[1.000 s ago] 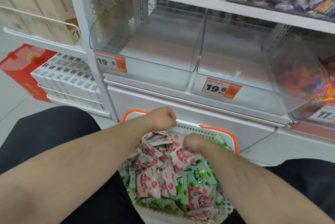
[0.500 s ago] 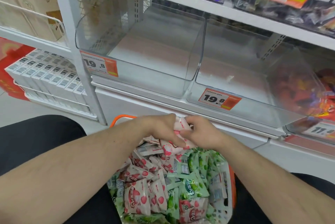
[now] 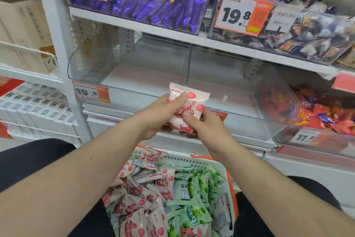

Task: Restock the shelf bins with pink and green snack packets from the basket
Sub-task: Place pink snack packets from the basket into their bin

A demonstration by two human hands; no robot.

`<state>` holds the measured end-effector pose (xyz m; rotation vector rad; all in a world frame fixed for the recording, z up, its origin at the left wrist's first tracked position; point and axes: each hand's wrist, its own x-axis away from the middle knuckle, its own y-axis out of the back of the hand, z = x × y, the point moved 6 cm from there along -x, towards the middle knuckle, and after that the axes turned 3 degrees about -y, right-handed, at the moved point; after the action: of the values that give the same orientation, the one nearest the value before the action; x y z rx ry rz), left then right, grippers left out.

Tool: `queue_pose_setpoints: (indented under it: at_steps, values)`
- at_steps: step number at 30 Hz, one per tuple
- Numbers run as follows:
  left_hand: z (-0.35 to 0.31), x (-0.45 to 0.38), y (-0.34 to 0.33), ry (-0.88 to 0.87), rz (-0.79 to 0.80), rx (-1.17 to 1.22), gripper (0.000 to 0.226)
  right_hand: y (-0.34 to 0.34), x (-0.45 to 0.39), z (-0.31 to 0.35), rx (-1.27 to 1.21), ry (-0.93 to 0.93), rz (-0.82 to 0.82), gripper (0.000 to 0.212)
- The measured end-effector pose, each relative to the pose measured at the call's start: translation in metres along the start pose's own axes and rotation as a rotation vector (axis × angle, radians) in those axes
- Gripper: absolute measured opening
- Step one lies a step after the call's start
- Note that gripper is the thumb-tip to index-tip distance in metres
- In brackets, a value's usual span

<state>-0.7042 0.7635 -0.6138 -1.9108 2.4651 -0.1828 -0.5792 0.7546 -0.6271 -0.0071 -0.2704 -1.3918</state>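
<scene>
Both hands hold a bunch of pink snack packets [image 3: 189, 102] upright in front of the shelf. My left hand [image 3: 161, 115] grips them from the left with the thumb across the front. My right hand [image 3: 203, 127] clasps them from the lower right. The packets hang just before the front wall where two clear bins meet: the left bin [image 3: 123, 98] and the right bin [image 3: 244, 119], both with bare floors. Below, between my knees, the white basket with an orange rim [image 3: 228, 177] holds several pink packets [image 3: 140, 204] on the left and green packets [image 3: 194, 208] on the right.
Orange 19.8 price tag [image 3: 91, 91] marks the left bin. A bin of red sweets [image 3: 315, 114] sits to the right. The shelf above carries purple wrapped sweets [image 3: 153, 0] and mixed dark packets [image 3: 307, 31]. White boxes [image 3: 36, 104] fill the rack at left.
Both hands rose out of the basket with the pink packets, from the basket's far rim up to the front of the bins. The view tilted upward.
</scene>
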Motion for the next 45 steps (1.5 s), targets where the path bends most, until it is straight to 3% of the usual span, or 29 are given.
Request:
queue_pose_setpoints:
  at_steps: [7,10,14,16,18,22,25,30,33,36,39,45]
  values:
    - [-0.03,0.002,-0.028,-0.018,0.02,-0.151,0.029,0.021,0.004,0.022,-0.181,-0.072,-0.011,0.02]
    - [-0.041,-0.013,-0.027,0.017,-0.067,-0.299,0.038,0.042,-0.006,0.037,-0.235,-0.099,-0.091,0.021]
    - [-0.05,-0.051,0.003,-0.103,-0.38,-0.721,0.036,0.083,-0.058,0.051,-0.177,-0.1,-0.302,0.027]
    - [-0.052,-0.072,0.013,-0.112,-0.415,-0.92,0.049,0.097,-0.091,0.05,-0.077,-0.113,-0.375,0.032]
    - [-0.046,-0.095,0.017,-0.091,-0.351,-1.02,0.065,0.105,-0.126,0.041,0.061,-0.152,-0.397,0.03]
    - [-0.016,-0.129,0.019,-0.021,-0.195,-0.894,0.079,0.1,-0.19,0.037,0.264,-0.151,-0.337,0.029]
    - [-0.003,-0.135,0.022,-0.046,-0.201,-0.719,0.084,0.095,-0.22,0.032,0.346,-0.179,-0.347,0.038]
    - [0.001,-0.137,0.025,-0.07,-0.198,-0.739,0.082,0.083,-0.258,0.01,0.491,-0.163,-0.314,0.037]
    - [-0.003,-0.135,0.024,-0.093,-0.196,-0.766,0.079,0.087,-0.271,0.006,0.491,-0.163,-0.453,0.03]
    - [-0.003,-0.134,0.024,-0.103,-0.202,-0.767,0.076,0.086,-0.274,0.007,0.535,-0.177,-0.537,0.037]
    - [-0.003,-0.132,0.024,-0.114,-0.211,-0.778,0.077,0.079,-0.278,0.006,0.45,-0.17,-0.512,0.04]
    - [-0.004,-0.134,0.026,-0.116,-0.217,-0.774,0.081,0.08,-0.273,0.005,0.429,-0.202,-0.362,0.025]
